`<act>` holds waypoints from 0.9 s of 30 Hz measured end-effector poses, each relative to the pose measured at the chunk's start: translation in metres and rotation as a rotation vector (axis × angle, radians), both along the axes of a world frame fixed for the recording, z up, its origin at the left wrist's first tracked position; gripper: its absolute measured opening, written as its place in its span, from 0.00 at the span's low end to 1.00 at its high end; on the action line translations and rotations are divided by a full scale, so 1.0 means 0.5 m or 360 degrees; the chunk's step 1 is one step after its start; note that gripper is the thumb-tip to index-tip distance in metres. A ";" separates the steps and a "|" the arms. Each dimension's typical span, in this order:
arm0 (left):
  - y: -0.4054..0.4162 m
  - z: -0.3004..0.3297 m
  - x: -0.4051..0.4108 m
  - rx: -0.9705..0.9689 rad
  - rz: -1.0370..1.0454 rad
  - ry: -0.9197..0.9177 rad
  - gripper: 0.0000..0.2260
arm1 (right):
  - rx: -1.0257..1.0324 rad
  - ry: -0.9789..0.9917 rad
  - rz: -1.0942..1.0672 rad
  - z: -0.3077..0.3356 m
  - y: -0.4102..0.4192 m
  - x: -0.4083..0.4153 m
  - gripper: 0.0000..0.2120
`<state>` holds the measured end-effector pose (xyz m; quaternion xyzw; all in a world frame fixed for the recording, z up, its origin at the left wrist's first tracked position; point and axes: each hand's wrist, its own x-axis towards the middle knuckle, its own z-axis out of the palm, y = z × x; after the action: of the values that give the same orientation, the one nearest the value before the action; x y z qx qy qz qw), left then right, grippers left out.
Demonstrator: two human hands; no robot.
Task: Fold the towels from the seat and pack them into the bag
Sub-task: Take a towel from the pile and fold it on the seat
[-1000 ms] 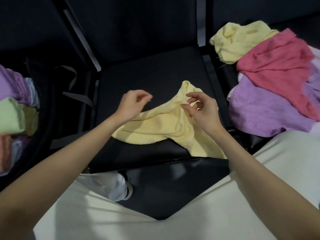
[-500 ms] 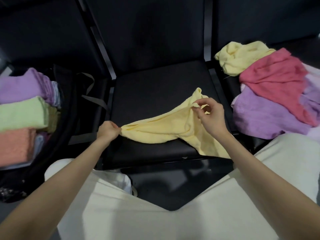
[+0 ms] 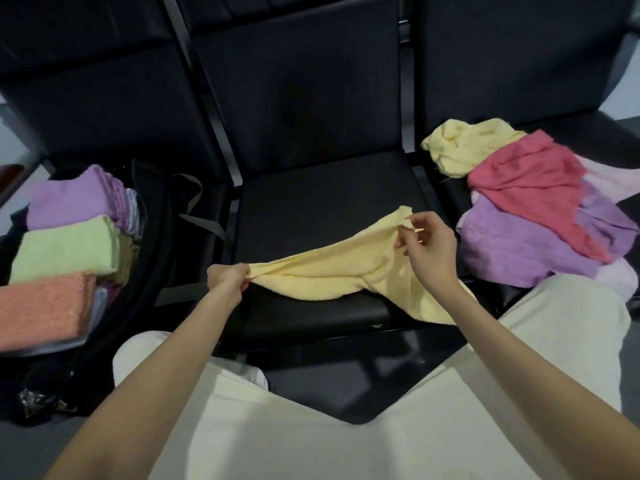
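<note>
- Nearest the camera, the person's pale trousers (image 3: pixel 311 438) fill the bottom of the view, with both bare forearms reaching forward over them.
- The left hand (image 3: pixel 227 277) has its fingers clamped on one corner of the yellow towel (image 3: pixel 332 271), near the front left of the black middle seat (image 3: pixel 322 209).
- The right hand (image 3: pixel 427 244) pinches the towel's far edge between thumb and fingertips, the other fingers loosely spread; the cloth stretches between the hands across the seat, and one end hangs over the seat's front edge.
- To the left, an open black bag (image 3: pixel 152 237) holds folded towels (image 3: pixel 65 247) in purple, green and orange.
- On the right seat lies a loose pile of unfolded towels (image 3: pixel 530 216): yellow at the back, pink over purple.
- Farthest off are the black seat backs (image 3: pixel 304 81).
</note>
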<state>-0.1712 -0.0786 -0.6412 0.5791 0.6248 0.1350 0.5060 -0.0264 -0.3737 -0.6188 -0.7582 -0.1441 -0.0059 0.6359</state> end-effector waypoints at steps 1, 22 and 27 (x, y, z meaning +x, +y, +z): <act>0.004 0.009 -0.002 0.0054 -0.0004 -0.0015 0.09 | 0.0028 0.0008 -0.0034 0.005 -0.002 0.000 0.12; -0.036 0.359 0.004 0.1401 0.0145 -0.0675 0.06 | 0.0775 -0.0501 -0.0356 0.303 0.031 -0.012 0.06; -0.076 0.429 0.007 0.1455 0.0396 -0.1060 0.04 | 0.0787 -0.0546 -0.0433 0.325 0.023 -0.007 0.06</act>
<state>-0.1677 -0.1168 -0.4266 0.5872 0.3736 0.6247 0.3541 -0.0299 -0.3622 -0.4563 -0.5809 -0.1408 -0.2533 0.7606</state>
